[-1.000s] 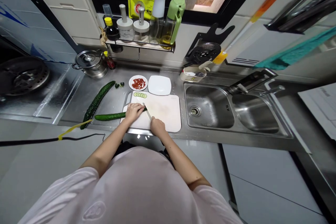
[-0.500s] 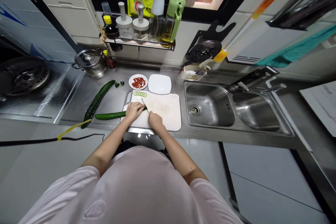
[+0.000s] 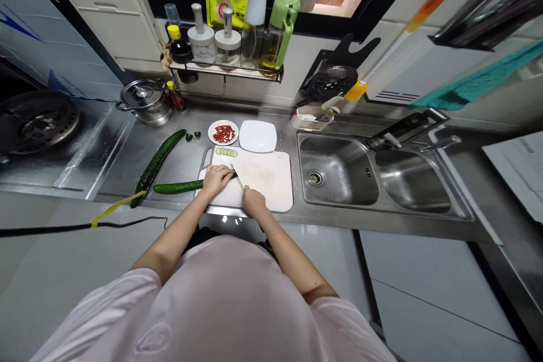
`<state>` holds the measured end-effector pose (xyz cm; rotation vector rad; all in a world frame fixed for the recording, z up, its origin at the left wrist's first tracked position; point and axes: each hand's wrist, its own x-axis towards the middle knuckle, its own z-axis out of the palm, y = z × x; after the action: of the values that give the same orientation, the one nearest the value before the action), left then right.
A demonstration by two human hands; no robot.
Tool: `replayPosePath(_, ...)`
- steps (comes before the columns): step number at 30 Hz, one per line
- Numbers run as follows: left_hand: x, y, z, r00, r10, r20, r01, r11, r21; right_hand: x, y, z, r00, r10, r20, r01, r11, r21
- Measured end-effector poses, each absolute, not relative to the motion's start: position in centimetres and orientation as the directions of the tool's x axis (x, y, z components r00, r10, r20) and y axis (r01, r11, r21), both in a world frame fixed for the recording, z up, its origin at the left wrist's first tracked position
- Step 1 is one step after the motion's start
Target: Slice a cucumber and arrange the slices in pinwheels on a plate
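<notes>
A long green cucumber point(image 3: 178, 187) lies partly on the white cutting board point(image 3: 275, 181), its left end over the steel counter. My left hand point(image 3: 216, 180) grips it near its right end. In my right hand point(image 3: 253, 202) is a knife point(image 3: 238, 177), its blade against the cucumber's right end, just beside my left fingertips. A short row of cucumber slices point(image 3: 226, 152) rests at the board's top left. Behind the board are a plate of chopped red pieces point(image 3: 224, 133) and a bare white plate point(image 3: 258, 136). A second whole cucumber point(image 3: 158, 165) lies to the left.
Two dark green end pieces point(image 3: 193, 136) sit near the whole cucumber. A lidded steel pot point(image 3: 146, 103) stands at the back left, under a shelf of bottles and jars point(image 3: 224, 68). The double sink point(image 3: 339, 172) is on the right. A yellow strap point(image 3: 119, 203) hangs at the front left.
My right hand and the knife have shifted slightly right and toward me. My left hand has stayed on the cucumber.
</notes>
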<state>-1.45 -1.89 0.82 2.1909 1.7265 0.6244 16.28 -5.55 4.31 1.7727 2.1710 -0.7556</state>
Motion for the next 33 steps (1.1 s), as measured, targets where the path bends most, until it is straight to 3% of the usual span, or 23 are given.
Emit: replayPosePath(33, -1.3, -1.9, 1.2, 0.180, 0.973, 0.147, 0.851, -0.229, 0.473, 19.7, -8.9, 5.0, -0.229, 0.819, -0.526, 0.967, 0.130, -0.218)
